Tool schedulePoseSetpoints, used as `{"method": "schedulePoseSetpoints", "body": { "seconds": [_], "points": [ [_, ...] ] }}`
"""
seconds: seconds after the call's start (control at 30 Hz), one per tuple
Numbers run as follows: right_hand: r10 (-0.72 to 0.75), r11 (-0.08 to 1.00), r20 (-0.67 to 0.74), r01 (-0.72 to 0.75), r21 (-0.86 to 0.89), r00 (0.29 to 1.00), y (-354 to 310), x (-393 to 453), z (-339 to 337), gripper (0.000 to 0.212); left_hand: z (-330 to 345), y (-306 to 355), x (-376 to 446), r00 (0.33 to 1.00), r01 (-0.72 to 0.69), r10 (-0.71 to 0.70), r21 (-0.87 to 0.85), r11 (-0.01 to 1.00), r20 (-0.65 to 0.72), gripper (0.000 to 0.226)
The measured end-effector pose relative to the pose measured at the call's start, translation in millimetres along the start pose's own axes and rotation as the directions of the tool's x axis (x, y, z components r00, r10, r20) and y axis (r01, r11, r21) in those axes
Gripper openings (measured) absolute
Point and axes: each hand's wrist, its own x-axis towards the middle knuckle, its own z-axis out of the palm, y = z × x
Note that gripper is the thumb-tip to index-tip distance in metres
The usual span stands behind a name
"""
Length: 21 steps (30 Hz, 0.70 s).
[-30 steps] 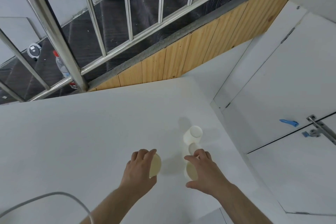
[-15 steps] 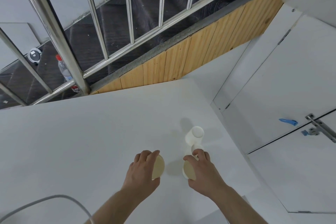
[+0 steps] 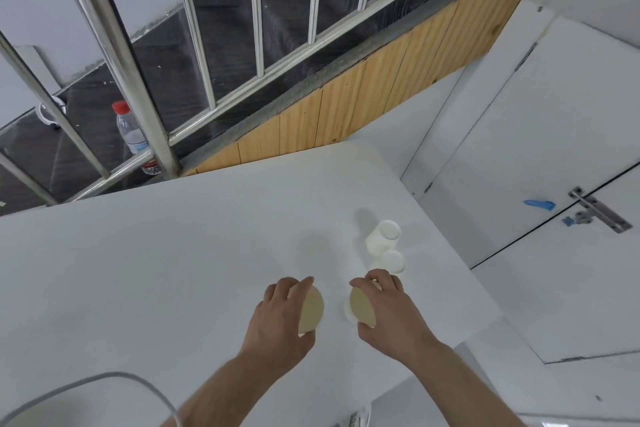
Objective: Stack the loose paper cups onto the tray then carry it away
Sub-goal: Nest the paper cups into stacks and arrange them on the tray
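Paper cup point(image 3: 310, 309) in left grip point(image 3: 281, 317), another point(image 3: 361, 306) in right point(image 3: 389, 315)

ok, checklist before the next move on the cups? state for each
1. Left hand grips a cup, open mouth turned toward the other hand: ok.
2. Right hand grips a second cup, mouth facing the first: ok.
3. The two held cups are apart, not nested: not ok for stacking.
4. Two more white cups stand loose on the table beyond the right hand: not ok, not yet collected.
5. Tray to stack onto: none in view, cannot tell.
6. Fingers clear of the loose cups: ok.
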Motion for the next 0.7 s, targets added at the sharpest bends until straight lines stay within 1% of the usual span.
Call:
{"method": "schedulePoseSetpoints", "body": {
  "seconds": [0.17, 0.33, 0.47, 0.7],
  "points": [
    [0.014, 1.000, -0.043, -0.014, 0.001, 0.999, -21.8, -25.4, 7.1, 0.067, -6.1, -7.1, -22.5, 0.999, -0.052, 0.052, -0.006, 0.999, -0.005, 0.076],
    [-0.014, 1.000, -0.087, 0.015, 0.005, 0.996, -42.1, -50.2, 11.0, 0.067, -11.3, -9.0, -52.3, 0.997, -0.076, 0.076, -0.002, 0.997, -0.026, 0.077],
    [-0.053, 0.998, -0.116, 0.055, 0.008, 0.992, -62.9, -77.0, 17.8, 0.068, -16.4, -9.0, -91.9, 0.997, -0.055, 0.054, -0.021, 0.998, -0.057, 0.076],
    [-0.145, 0.987, -0.111, 0.152, 0.057, 0.983, -113.2, -130.4, 48.9, 0.069, -20.4, -25.7, -187.2, 0.994, 0.027, -0.029, -0.021, 0.999, -0.101, 0.077]
  ]
}}
